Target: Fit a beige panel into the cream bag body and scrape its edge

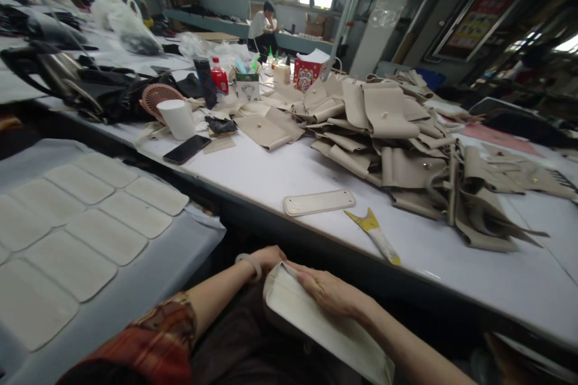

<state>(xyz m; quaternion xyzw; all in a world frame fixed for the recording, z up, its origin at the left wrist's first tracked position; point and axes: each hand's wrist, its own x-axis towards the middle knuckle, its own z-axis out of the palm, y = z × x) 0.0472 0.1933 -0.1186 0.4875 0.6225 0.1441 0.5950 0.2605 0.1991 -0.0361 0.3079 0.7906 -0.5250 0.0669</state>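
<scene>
Over my lap lies a long cream-coloured piece (325, 325), tilted, with its far end raised between my hands. My right hand (327, 292) presses on its upper side, fingers wrapped over the edge. My left hand (270, 257), with a pale bangle at the wrist, is at the far end of the same piece; its fingertips are partly hidden there. On the white table (271, 183) just beyond lie a flat cream strip with small metal dots (320, 202) and a yellow-ended forked tool (374, 237).
A large heap of beige leather-like pieces (388, 114) covers the table's right side. A phone (186, 149), white cup (176, 120) and pink fan (160, 99) stand left. Cream panels (108, 234) lie on the left surface. A person (262, 27) sits far back.
</scene>
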